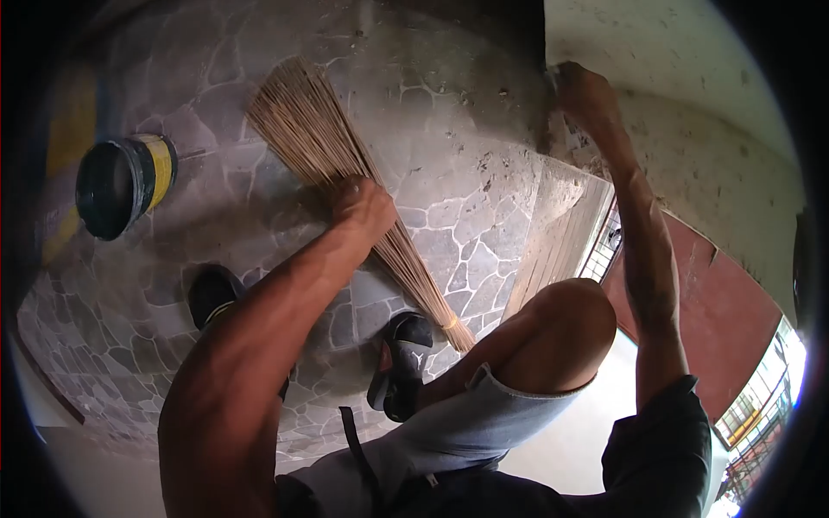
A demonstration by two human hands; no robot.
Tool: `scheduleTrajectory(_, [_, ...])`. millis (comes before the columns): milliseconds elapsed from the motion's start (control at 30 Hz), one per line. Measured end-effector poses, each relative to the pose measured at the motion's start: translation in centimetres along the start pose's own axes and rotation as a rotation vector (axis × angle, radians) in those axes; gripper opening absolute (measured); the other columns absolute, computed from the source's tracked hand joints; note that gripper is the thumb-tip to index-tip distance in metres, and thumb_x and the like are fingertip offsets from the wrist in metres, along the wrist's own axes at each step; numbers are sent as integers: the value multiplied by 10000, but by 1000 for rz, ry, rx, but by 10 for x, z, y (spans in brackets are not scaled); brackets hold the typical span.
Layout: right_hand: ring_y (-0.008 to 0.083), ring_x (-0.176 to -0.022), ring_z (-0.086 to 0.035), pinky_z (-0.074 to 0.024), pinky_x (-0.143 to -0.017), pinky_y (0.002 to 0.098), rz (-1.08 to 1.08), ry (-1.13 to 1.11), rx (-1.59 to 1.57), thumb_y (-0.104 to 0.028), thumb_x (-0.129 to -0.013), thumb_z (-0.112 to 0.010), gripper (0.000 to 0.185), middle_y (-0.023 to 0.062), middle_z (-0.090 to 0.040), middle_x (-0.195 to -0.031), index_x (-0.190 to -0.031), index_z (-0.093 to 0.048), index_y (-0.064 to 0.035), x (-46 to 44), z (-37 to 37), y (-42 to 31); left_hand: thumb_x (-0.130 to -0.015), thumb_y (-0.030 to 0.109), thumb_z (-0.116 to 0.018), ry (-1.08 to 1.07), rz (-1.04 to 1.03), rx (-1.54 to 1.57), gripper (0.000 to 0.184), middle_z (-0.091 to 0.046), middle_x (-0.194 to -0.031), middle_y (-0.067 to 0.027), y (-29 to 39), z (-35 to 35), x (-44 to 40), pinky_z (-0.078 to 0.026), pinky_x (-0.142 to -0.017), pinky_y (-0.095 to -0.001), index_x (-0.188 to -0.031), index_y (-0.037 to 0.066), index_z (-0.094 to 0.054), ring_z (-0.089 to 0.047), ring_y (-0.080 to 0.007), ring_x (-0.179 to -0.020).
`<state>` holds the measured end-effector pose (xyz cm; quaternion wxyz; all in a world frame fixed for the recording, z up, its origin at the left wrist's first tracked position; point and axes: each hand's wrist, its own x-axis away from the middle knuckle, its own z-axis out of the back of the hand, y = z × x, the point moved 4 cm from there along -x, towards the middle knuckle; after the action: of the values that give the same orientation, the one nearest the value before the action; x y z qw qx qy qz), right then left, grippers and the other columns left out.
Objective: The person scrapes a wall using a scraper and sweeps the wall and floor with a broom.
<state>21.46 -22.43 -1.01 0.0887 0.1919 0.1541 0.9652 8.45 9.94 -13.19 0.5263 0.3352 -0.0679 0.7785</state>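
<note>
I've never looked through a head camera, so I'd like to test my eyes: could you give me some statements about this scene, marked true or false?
1. The left hand grips the broom. True.
2. The right hand grips the broom too. False: it is apart from the broom.
3. The bucket has a yellow band. True.
4. The bucket touches the broom. False: floor shows between them.
5. The floor has a stone-like pattern with pale lines. True.
6. The person is barefoot. False: dark footwear is on the feet.
</note>
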Motion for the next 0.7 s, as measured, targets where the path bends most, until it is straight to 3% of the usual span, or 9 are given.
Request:
scheduleTrajectory(133, [415, -909, -639, -506, -812, 491, 16, 129, 14, -207, -812, -555, 272, 230, -664, -965, -988, -665, -31, 2, -32, 35, -807, 154, -617, -28, -21, -34, 159, -722, -892, -19, -1, 7, 2, -535, -648, -410, -887, 145, -754, -690, -187, -874])
scheduleTrajectory(233, [423, -917, -636, -501, -824, 491, -136, 85, 8, -219, -811, -561, 261, 234, -667, -966, -962, -683, -45, 0, -50, 40, -814, 163, -619, -42, -39, -59, 156, -726, -888, -3, 1, 4, 0, -537, -623, -410, -885, 163, -757, -694, -180, -858])
scheduleTrajectory(333, [423, -940, -634, -500, -834, 496, -92, 21, 38, -234, -818, -561, 254, 240, -667, -979, -926, -696, -48, -10, -57, 34, -826, 167, -614, -42, -51, -52, 160, -728, -899, 4, -1, 14, 4, -542, -624, -404, -895, 172, -758, -695, -183, -852])
scheduleTrajectory(433, [426, -942, -633, -502, -829, 497, -141, 144, -17, -256, -843, -553, 285, 242, -668, -964, -991, -675, -45, -12, -79, 47, -829, 171, -614, -46, -55, -55, 161, -728, -894, 4, -2, 14, 8, -544, -631, -402, -900, 170, -759, -696, -186, -850])
scheduleTrajectory(533, [408, -961, -646, -516, -833, 488, -175, 148, -2, -262, -777, -617, 302, 227, -679, -986, -983, -703, -58, -23, -77, 52, -826, 172, -617, -9, -28, 2, 159, -728, -882, 0, -2, 10, 4, -544, -631, -402, -897, 160, -759, -696, -188, -852])
scheduleTrajectory(700, [410, -981, -637, -511, -842, 497, -101, 165, -42, -295, -819, -580, 328, 232, -673, -1008, -989, -694, -40, -21, -87, 45, -827, 167, -613, -44, -36, 50, 162, -728, -873, -4, -4, 11, 6, -546, -630, -401, -895, 147, -758, -695, -203, -843])
